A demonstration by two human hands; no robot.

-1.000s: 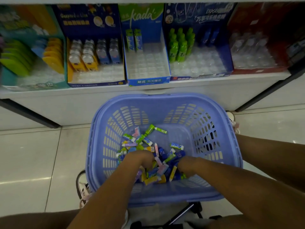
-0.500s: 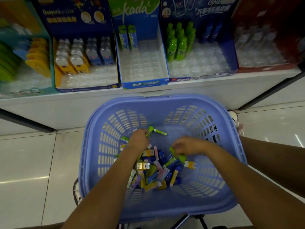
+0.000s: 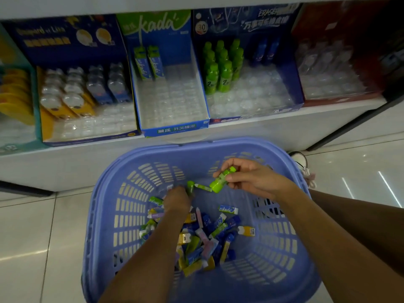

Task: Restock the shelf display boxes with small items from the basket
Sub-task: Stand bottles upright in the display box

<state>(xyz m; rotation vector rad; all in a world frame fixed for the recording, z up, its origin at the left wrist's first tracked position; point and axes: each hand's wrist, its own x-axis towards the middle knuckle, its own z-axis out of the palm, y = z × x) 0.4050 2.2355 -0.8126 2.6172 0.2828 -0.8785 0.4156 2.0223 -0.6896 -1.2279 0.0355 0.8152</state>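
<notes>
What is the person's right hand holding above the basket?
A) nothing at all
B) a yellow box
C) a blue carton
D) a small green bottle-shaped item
D: the right hand pinches a small green bottle-shaped item between thumb and fingers over the basket. It looks like the green bottles standing in a shelf box.

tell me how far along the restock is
Early on. Done: the boxes hold just a few items, most slots bare. In hand: the right hand pinches a green bottle over the basket; the left hand is down in the pile. Left: that whole pile.
</notes>
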